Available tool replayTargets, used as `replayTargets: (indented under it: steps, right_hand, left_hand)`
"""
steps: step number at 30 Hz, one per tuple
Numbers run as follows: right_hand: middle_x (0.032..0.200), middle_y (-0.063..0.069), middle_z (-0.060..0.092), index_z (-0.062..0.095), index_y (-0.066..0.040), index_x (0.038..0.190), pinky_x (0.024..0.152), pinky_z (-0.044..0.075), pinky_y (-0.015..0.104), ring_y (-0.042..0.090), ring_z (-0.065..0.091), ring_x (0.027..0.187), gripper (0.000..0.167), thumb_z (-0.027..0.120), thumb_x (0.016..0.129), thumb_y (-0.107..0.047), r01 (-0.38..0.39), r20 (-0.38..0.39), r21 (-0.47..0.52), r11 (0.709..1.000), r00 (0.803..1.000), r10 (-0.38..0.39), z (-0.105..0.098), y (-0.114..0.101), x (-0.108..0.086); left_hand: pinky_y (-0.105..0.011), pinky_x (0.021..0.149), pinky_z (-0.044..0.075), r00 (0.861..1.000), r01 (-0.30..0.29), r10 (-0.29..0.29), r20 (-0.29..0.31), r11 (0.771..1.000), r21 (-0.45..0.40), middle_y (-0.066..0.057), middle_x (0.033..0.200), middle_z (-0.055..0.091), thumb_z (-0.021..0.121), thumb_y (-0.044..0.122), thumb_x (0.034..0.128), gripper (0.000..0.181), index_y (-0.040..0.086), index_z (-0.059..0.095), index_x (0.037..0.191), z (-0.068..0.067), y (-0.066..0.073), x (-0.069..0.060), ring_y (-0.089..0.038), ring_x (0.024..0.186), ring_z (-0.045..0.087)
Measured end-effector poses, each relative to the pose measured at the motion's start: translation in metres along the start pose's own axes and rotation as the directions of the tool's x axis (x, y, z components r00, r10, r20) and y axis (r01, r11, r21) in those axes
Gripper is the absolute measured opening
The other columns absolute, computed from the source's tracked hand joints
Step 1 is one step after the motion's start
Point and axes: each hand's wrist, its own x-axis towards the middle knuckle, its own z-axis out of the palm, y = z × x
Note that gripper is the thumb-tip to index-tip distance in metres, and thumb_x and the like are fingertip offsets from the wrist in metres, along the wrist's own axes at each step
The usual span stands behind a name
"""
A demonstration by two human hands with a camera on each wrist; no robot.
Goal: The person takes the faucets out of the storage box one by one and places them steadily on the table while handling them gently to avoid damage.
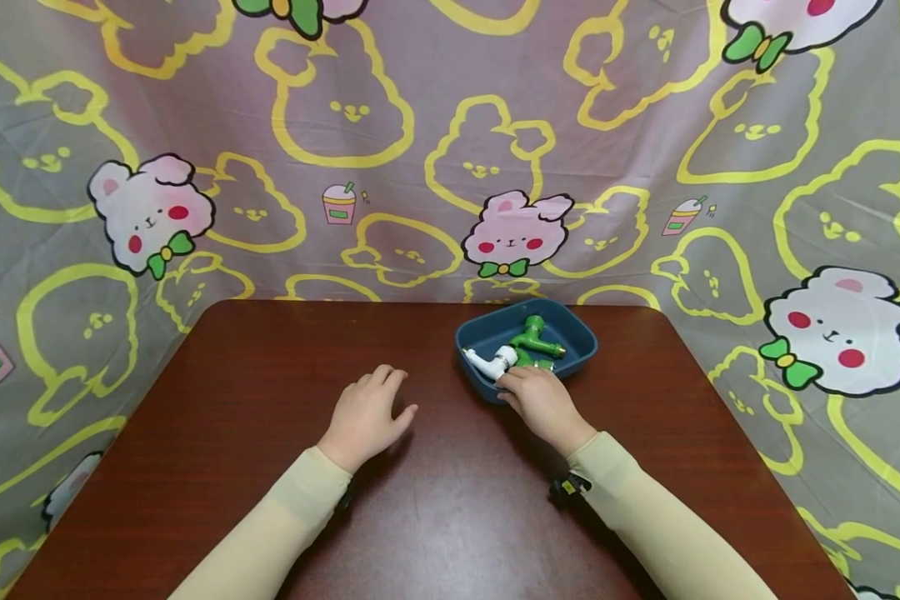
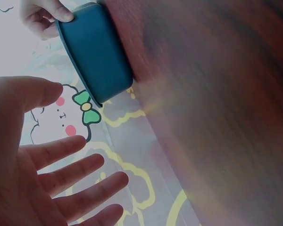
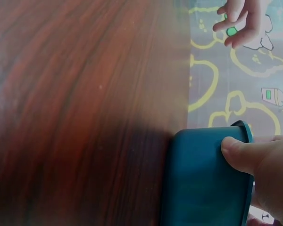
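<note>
A dark blue plastic basin (image 1: 587,348) stands toward the back right of the table. Inside it lie a white tap (image 1: 487,363), a green tap (image 1: 531,335) and another green piece, partly hidden by my right hand (image 1: 543,408). That hand pinches the basin's near rim, its thumb (image 3: 238,153) pressed to the outer wall and its fingers over the edge. What the fingertips touch inside is hidden. My left hand (image 1: 363,419) hovers over the table left of the basin, holding nothing. In the left wrist view its fingers (image 2: 92,188) are spread and nearly straight.
The brown wooden table (image 1: 270,358) has its back edge just behind the basin. A patterned cloth (image 1: 390,100) with bunny and bear drawings hangs behind the table and along both sides. A small dark device (image 1: 570,486) sits at my right wrist.
</note>
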Motion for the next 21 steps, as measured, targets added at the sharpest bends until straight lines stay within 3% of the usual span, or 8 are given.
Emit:
replayTargets:
  steps: [13, 21]
  right_hand:
    - [0.091, -0.002, 0.072, 0.074, -0.015, 0.097, 0.075, 0.055, 0.040, 0.021, 0.067, 0.085, 0.012, 0.082, 0.088, -0.016, 0.057, -0.030, -0.029, 0.998, 0.998, -0.058, 0.0027, -0.0064, 0.0015]
    - [0.089, -0.004, 0.070, 0.074, -0.016, 0.095, 0.077, 0.054, 0.039, 0.019, 0.067, 0.085, 0.009, 0.081, 0.089, -0.015, 0.036, -0.022, 0.009, 0.999, 0.999, -0.036, 0.0051, -0.0104, 0.0032]
  left_hand:
    - [-0.051, 0.079, 0.057, 1.000, 0.005, -0.005, 0.010, 1.000, -0.022, -0.013, 0.121, 0.067, 0.076, 0.034, 0.0914, 0.047, 0.005, 0.066, 0.128, 0.0008, 0.0026, 0.0002, -0.033, 0.096, 0.069]
    - [-0.049, 0.080, 0.058, 1.000, 0.001, -0.001, 0.018, 1.000, -0.022, -0.012, 0.121, 0.067, 0.076, 0.034, 0.0915, 0.047, 0.006, 0.066, 0.128, 0.0028, 0.0034, 0.0007, -0.031, 0.096, 0.069]
